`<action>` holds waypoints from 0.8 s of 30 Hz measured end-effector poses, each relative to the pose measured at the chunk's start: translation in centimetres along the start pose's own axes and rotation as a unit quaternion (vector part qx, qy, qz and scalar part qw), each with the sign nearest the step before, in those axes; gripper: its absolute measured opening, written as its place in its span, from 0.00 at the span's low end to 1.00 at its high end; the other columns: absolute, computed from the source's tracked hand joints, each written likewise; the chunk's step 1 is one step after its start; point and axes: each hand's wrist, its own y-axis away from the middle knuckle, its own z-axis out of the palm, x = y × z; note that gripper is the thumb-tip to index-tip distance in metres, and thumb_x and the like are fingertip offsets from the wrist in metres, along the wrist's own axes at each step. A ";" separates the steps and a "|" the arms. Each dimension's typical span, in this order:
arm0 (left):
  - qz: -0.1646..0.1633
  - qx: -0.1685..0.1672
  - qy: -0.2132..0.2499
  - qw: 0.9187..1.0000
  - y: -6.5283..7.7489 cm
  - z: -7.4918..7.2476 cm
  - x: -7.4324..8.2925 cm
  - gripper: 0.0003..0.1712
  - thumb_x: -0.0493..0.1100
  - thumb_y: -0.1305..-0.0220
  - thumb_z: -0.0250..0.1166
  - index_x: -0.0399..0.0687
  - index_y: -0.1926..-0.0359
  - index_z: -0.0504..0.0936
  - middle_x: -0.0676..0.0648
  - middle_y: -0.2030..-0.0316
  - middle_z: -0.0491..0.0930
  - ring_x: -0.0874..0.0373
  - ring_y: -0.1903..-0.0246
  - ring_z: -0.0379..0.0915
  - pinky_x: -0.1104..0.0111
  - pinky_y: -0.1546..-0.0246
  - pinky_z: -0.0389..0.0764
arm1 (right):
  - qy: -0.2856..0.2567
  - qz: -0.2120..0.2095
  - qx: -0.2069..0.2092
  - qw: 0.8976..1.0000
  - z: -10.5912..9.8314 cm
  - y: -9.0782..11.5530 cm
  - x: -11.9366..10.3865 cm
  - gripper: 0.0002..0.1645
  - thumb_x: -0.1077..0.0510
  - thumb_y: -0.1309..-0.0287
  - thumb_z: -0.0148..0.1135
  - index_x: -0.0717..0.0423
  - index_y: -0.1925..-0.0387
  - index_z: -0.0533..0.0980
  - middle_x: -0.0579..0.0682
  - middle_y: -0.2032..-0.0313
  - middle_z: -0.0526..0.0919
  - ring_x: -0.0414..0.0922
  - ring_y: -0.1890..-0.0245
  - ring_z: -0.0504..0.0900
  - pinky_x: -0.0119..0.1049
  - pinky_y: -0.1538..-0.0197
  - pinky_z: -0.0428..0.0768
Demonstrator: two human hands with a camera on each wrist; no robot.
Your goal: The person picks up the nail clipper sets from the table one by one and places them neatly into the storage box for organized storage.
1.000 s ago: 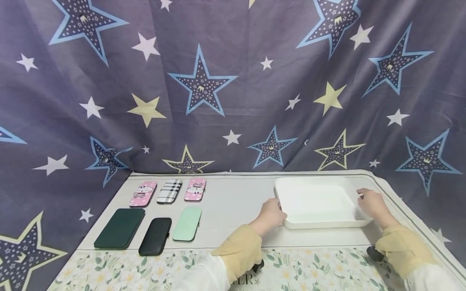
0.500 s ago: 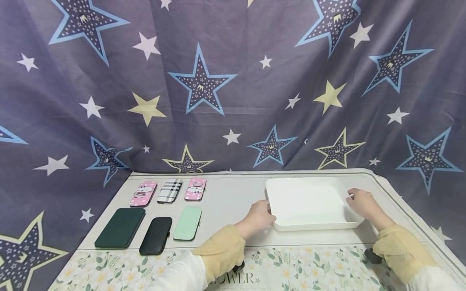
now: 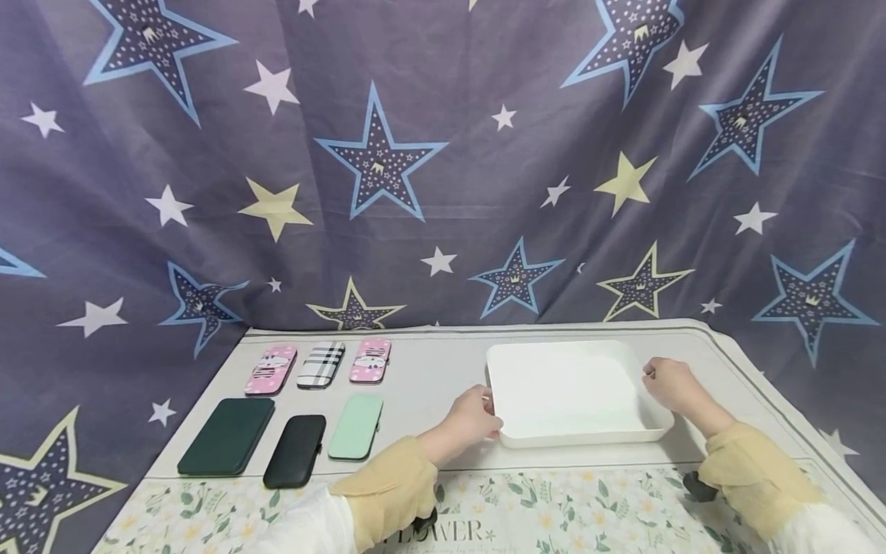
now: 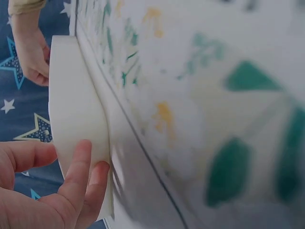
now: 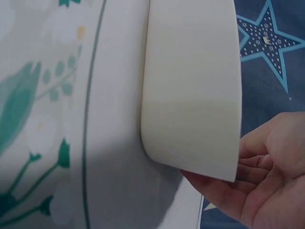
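Observation:
A white shallow rectangular tray (image 3: 567,385) lies on the right half of the table in the head view. My left hand (image 3: 467,419) holds its left end. In the left wrist view the fingers (image 4: 78,171) touch the tray's outer wall (image 4: 76,100), with the thumb at the rim. At the other end, my right hand (image 3: 674,385) grips the right wall. The right wrist view shows that hand (image 5: 267,176) curled round the tray's end wall (image 5: 190,109), partly hidden behind it. Nothing lies inside the tray.
On the left stand two rows of flat cases: a pink one (image 3: 271,370), a plaid one (image 3: 321,365), another pink one (image 3: 371,361), then dark green (image 3: 227,436), black (image 3: 295,451) and mint (image 3: 356,427). A starry curtain (image 3: 443,192) hangs behind the table.
Both hands have moved the tray to the left and slightly toward the front, closer to the cases. The cases have stayed in place.

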 end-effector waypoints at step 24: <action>0.004 0.010 -0.014 1.000 4.0 -4.5 -3.7 0.34 0.33 0.46 0.61 0.28 0.38 0.63 0.40 0.55 0.76 0.54 0.62 0.79 0.65 0.62 0.83 | -0.025 -0.061 -0.018 0.998 1.8 1.0 -5.1 0.07 0.68 0.43 0.56 0.71 0.65 0.75 0.54 0.75 0.79 0.43 0.77 0.76 0.34 0.74 0.79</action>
